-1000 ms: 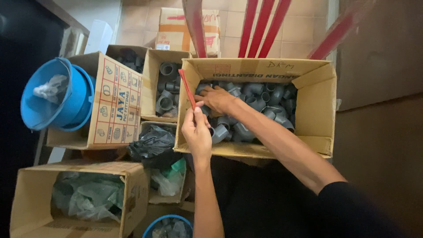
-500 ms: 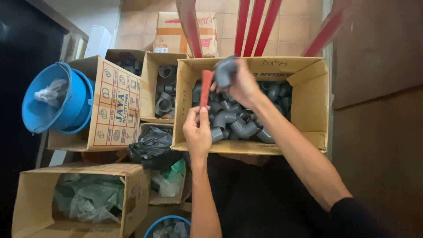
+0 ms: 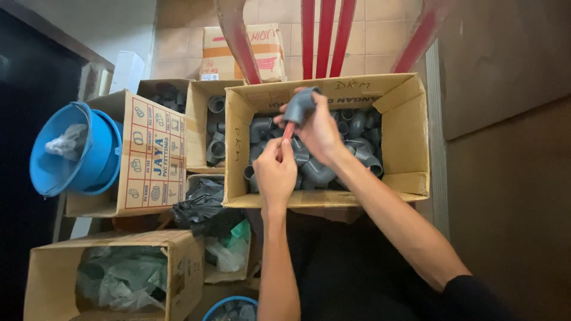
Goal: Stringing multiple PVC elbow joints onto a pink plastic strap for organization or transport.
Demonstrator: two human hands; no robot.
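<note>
My right hand holds a grey plastic pipe elbow up over an open cardboard box filled with several grey pipe fittings. My left hand pinches a thin red stick whose tip points up into the elbow's opening. Both hands hover above the left half of that box.
A narrower open box of grey fittings stands left of it, beside a printed carton and stacked blue buckets. Black and clear plastic bags lie below. Another box holds bagged items. Red chair legs rise behind.
My right hand lifted a grey elbow out of the box. My left hand brought the red stick up until its tip met the fitting.
</note>
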